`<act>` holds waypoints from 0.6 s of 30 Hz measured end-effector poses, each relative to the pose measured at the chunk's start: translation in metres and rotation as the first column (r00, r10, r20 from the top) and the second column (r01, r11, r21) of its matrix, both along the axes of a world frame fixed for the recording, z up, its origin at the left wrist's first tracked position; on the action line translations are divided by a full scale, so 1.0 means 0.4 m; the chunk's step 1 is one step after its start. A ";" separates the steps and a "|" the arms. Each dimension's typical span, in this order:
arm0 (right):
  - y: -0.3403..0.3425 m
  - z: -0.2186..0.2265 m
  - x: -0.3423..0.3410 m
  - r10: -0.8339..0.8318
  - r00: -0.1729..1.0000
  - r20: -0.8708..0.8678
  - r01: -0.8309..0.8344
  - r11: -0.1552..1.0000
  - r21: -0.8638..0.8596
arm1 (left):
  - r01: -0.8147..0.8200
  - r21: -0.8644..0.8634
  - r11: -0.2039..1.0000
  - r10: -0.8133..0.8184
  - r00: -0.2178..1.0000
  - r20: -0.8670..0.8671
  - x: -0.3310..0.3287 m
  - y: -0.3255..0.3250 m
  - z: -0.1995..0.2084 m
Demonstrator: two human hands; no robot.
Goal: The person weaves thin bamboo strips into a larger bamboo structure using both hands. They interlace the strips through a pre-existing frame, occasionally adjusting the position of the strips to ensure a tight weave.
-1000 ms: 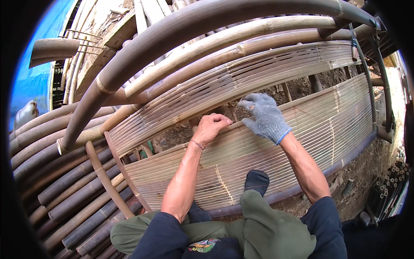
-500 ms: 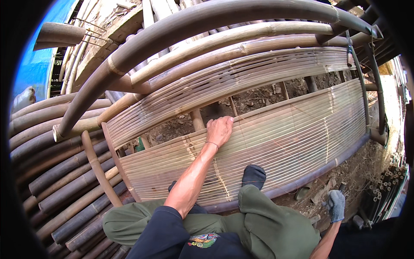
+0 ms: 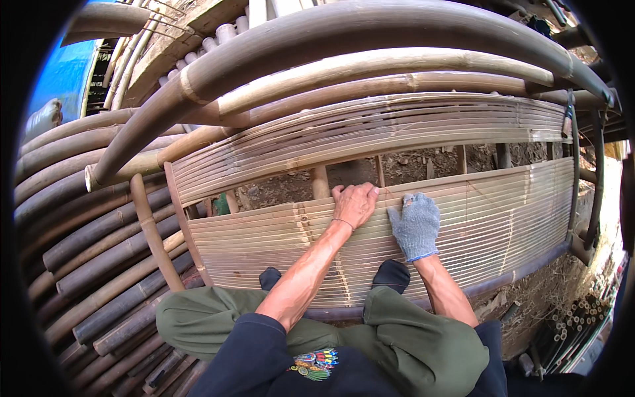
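While the bare left hand [image 3: 356, 204] is curling over the upper edge of the lower slatted panel [image 3: 489, 231], its fingers are bending down close together; whether they are pinching anything small, one cannot tell. The right hand [image 3: 417, 225], wearing a grey knitted glove [image 3: 418, 237] with a blue cuff, is lying on or just above the same slats to the right of it, its thumb standing apart on the left and the other fingers bunching together; their tips are not showing clearly enough to tell whether they are gripping anything. The panel is forming the near part of a curved bamboo bench [image 3: 522, 271] in front of the person, and a narrower slatted panel [image 3: 370, 132] is lying beyond an open gap, where brown soil [image 3: 407, 165] is showing. Thick bamboo poles [image 3: 370, 30] are arching across the far side, and a small tool [image 3: 567, 124] is hanging near the right end. Two dark-covered feet [image 3: 391, 274] are resting near the front edge, beyond green trousers [image 3: 423, 344], while stacked poles [image 3: 73, 192] are filling the left side.
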State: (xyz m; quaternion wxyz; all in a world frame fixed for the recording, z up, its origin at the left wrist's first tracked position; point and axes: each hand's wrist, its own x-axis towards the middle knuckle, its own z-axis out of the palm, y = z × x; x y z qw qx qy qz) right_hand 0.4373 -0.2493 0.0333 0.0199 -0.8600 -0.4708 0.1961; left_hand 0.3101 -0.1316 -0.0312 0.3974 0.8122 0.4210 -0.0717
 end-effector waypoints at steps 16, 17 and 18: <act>0.109 0.237 0.230 0.299 -0.030 -0.954 0.716 0.672 0.188 | 0.097 -0.043 0.994 -0.098 0.994 -0.039 0.013 -0.004 0.003; 0.126 0.257 0.244 0.470 -0.306 -0.828 0.792 0.608 0.052 | 0.092 -0.076 0.993 -0.095 0.995 -0.041 0.025 -0.003 0.006; 0.128 0.253 0.269 0.227 -0.114 -0.967 0.705 0.705 0.082 | 0.098 -0.080 0.992 -0.103 0.993 -0.052 0.023 -0.004 0.006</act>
